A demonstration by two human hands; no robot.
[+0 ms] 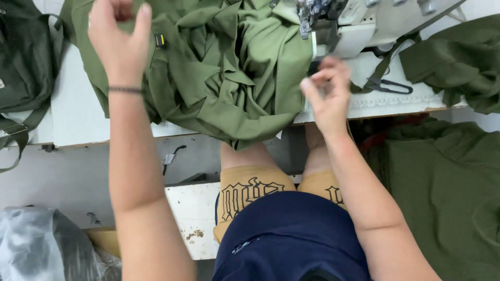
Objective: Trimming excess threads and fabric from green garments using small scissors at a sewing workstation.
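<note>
A heap of olive green fabric (229, 67) lies crumpled on the white sewing table (73, 114), hanging over its front edge. My left hand (120, 41) is raised above the heap's left side, fingers loosely curled and apart, nothing visible in it. My right hand (328, 96) is blurred, hovering at the heap's right edge just in front of the grey sewing machine (359, 23). Its fingers are bent toward the thumb; whether they pinch anything is unclear.
Dark thread snips (390, 86) lie on the table right of my right hand. More green cloth sits at the far right (458, 57) and in a pile below (448, 198). A dark bag (26, 57) lies left; a plastic bag (36, 244) sits low left.
</note>
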